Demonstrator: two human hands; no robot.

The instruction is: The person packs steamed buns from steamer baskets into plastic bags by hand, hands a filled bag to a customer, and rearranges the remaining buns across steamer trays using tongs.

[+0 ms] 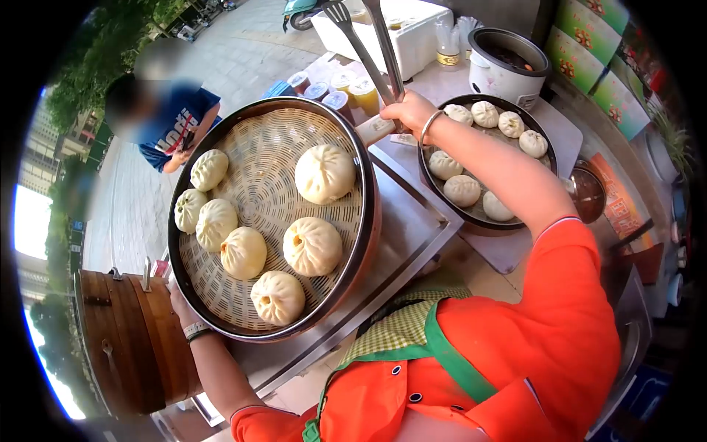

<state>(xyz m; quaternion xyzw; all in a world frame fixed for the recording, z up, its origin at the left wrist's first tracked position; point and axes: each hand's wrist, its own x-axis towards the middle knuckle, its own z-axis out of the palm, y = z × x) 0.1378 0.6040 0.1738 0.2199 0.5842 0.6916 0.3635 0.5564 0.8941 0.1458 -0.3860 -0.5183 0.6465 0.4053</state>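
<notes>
A round bamboo-floored steamer basket (pixel 265 166) with a dark rim is tilted up in front of me, and several steamed buns (pixel 317 247) sit on its woven floor. My left hand (pixel 181 303) grips its lower left side, the fingers partly hidden by the rim. At the upper right, my right hand (pixel 412 112) is closed around metal tongs (pixel 357 44), whose slotted end points up and away. That same hand also rests against the basket's light handle (pixel 374 130); how firmly it holds the handle I cannot tell.
A second steamer (pixel 471 158) of buns stands at the right, beside a white rice cooker (pixel 508 66). Lidded drink cups (pixel 342 88) and a white foam box (pixel 420 37) are behind. Stacked wooden steamers (pixel 132 339) stand at left. A person in blue (pixel 180 118) stands across the counter.
</notes>
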